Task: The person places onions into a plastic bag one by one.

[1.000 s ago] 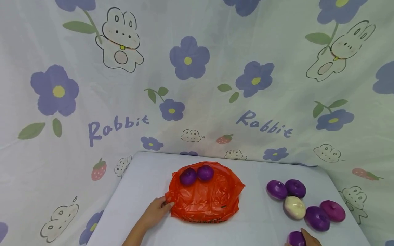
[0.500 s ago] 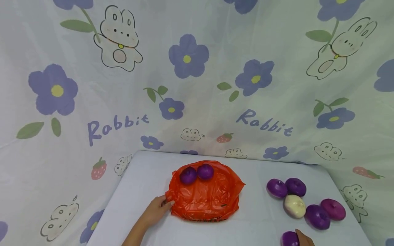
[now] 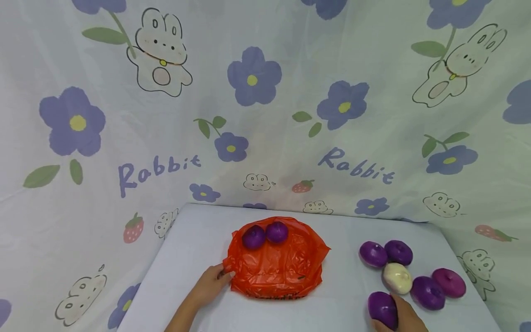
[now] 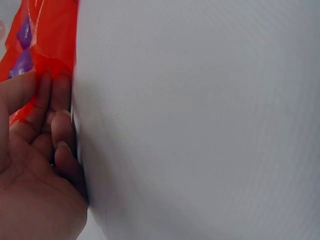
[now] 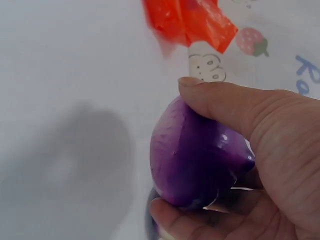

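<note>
Right hand (image 3: 405, 318) grips a purple onion (image 3: 381, 307), right of the red bag (image 3: 282, 272).
Left hand (image 3: 210, 285) pinches the bag's left edge.

The head camera looks forward and down at the table (image 3: 344, 288) from up high, while wrist cameras look from close at the left hand (image 4: 35, 170) and right hand (image 5: 282, 145), and all three see the red bag (image 3: 275, 267).

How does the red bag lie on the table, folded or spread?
Spread: the red bag lies wide, the left hand holding its edge.
</note>
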Tool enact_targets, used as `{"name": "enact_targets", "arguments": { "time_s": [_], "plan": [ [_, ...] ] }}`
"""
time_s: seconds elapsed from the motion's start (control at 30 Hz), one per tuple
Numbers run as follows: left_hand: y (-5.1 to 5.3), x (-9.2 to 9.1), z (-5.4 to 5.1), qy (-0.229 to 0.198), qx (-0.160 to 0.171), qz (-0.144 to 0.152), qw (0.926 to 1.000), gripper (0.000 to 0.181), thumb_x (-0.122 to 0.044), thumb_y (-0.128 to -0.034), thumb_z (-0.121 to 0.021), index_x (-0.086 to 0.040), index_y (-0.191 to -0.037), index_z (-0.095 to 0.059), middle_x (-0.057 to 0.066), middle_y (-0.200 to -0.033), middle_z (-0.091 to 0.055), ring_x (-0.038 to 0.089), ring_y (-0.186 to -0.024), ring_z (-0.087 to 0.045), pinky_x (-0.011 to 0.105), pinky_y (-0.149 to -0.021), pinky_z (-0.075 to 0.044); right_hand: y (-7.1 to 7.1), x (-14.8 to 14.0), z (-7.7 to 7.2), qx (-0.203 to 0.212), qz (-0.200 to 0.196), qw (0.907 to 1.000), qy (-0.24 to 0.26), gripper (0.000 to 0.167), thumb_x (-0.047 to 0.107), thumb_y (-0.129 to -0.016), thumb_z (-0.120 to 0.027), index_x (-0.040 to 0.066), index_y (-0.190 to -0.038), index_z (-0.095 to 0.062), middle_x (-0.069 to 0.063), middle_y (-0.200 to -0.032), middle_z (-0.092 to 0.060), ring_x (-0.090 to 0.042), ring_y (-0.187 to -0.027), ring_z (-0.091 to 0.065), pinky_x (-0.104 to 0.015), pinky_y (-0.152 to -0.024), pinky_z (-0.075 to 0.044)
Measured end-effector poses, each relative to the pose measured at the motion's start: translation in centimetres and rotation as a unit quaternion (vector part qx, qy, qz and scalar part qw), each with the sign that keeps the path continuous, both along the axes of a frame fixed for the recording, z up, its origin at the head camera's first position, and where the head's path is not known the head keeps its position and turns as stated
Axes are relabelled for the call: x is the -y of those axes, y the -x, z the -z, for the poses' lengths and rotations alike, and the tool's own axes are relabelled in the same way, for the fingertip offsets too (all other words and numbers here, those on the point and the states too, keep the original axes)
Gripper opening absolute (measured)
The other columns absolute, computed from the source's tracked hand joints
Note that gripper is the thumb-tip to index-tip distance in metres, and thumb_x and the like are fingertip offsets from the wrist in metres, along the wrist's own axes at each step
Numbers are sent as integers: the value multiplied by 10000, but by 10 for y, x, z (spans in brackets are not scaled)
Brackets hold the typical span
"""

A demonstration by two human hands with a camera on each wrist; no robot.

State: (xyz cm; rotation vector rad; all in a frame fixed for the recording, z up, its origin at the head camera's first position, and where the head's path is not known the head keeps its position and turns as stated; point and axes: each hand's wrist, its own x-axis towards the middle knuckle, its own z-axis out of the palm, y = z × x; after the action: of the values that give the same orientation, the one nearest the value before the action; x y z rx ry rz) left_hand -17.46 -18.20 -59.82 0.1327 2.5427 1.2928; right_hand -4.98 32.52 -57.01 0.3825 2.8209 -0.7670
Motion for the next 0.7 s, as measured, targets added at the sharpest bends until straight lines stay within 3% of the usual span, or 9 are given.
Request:
{"name": "enact_targets", "arguments": {
  "time_s": [0.2, 0.4, 0.53, 0.7],
  "plan": [
    [-1, -1, 0, 49, 54, -103, 9999, 270, -318, -1032, -667, -56, -1096, -686, 41, -836, -524, 213, -825, -473, 378, -704, -405, 13, 11, -22, -98, -536, 9985, -1, 1097, 597, -814, -835, -133, -1494, -378, -412, -1462, -441, -594, -1279, -502, -654, -1000, -452],
    [0, 0, 2, -51, 47, -6, 10000, 294, -318, -1034, -665, -37, -1120, -681, 38, -832, -526, 209, -819, -476, 379, -708, -403, 21, 21, -39, -362, -719, 9967, -52, 1029, 575, -821, -842, -80, -1499, -431, -361, -1443, -502, -543, -1257, -553, -625, -980, -486],
    [0, 0, 2, -22, 42, -4, 10000, 289, -322, -1033, -667, -45, -1113, -680, 36, -832, -526, 209, -826, -478, 379, -714, -403, 27, 29, -49, -448, -806, 9957, -8, 1027, 583, -808, -850, -25, -1526, -439, -293, -1442, -544, -462, -1238, -594, -586, -950, -522],
    [-1, 0, 0, 20, 40, -63, 10000, 303, -328, -1031, -667, -41, -1125, -682, 42, -829, -519, 218, -833, -474, 391, -716, -400, 34, 40, -61, -566, -810, 9951, -32, 1086, 659, -780, -830, 19, -1557, -421, -240, -1471, -548, -307, -1071, -652, -525, -876, -566]
  ]
}}
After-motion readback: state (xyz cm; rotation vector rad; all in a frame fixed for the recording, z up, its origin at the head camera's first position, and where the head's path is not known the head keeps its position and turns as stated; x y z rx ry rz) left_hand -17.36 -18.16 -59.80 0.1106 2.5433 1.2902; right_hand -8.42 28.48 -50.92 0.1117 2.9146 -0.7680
